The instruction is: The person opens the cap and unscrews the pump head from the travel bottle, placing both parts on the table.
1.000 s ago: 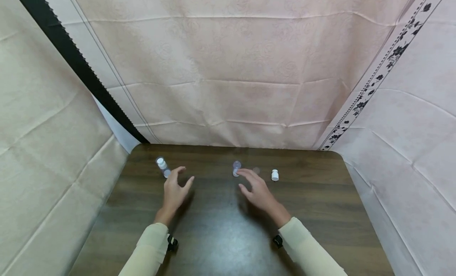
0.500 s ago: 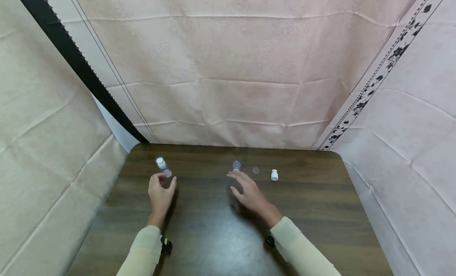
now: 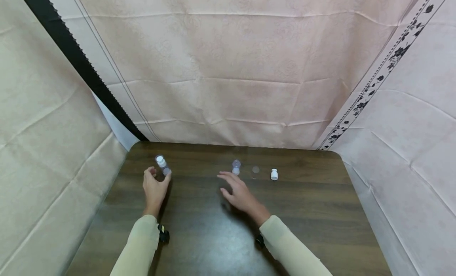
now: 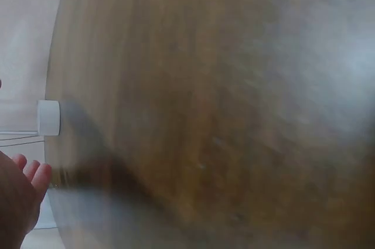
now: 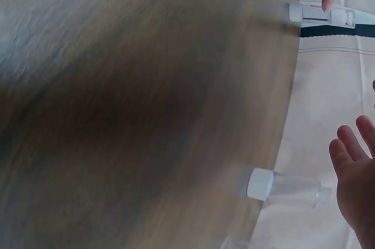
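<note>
Your left hand shifted left to clear-and-white bottle — can't tell if gripping; right hand — fingers loose.

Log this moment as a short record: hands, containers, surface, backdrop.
Left hand: at the clear, white-based cylindrical container with white upper section; contact unclear
Right hand: holding nothing, nearest the second clear, white-based container
Right of second container: small translucent round piece, then small white bottle
Surface: brown wood-grain table
Backdrop: pale creased fabric
</note>
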{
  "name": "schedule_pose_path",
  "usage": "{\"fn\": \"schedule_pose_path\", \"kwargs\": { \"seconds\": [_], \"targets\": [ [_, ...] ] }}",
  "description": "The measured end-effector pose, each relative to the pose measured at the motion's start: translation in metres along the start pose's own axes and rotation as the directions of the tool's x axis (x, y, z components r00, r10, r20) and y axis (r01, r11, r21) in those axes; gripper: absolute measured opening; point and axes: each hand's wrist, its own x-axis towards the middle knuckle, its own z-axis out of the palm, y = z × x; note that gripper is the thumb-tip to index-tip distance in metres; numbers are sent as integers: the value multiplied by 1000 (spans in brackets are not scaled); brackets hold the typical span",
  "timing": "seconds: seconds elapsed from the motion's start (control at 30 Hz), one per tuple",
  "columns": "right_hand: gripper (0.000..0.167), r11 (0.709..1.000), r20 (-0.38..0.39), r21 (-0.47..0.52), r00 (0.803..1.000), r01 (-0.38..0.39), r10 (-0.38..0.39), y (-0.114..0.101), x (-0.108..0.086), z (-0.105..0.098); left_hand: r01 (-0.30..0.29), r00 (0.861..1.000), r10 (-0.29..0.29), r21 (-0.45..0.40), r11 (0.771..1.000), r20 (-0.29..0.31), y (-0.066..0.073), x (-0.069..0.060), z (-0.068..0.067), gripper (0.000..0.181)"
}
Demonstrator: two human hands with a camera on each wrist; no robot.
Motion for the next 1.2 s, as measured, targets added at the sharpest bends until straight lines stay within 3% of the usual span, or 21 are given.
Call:
{"fn": "schedule_pose_path", "kwargs": {
  "seconds": [0.27,0.5,0.7,1.2],
  "targets": [
    [57,993,128,-1,985,-118,117,0,7,14,95,982,-94,3,995,166,-2,20,4,80],
    [66,989,216,-28,965,-146,148,-4,10,22,132,968,-128,0,991,214,3,26,7,81],
    [72,990,252,-50,957,-134,142,-4,14,28,132,966,-131,11,991,222,2,29,9,74],
    [73,986,277,-23,947,-165,165,-8,15,34,45,989,-51,43,998,142,-5,27,13,39]
  ]
}}
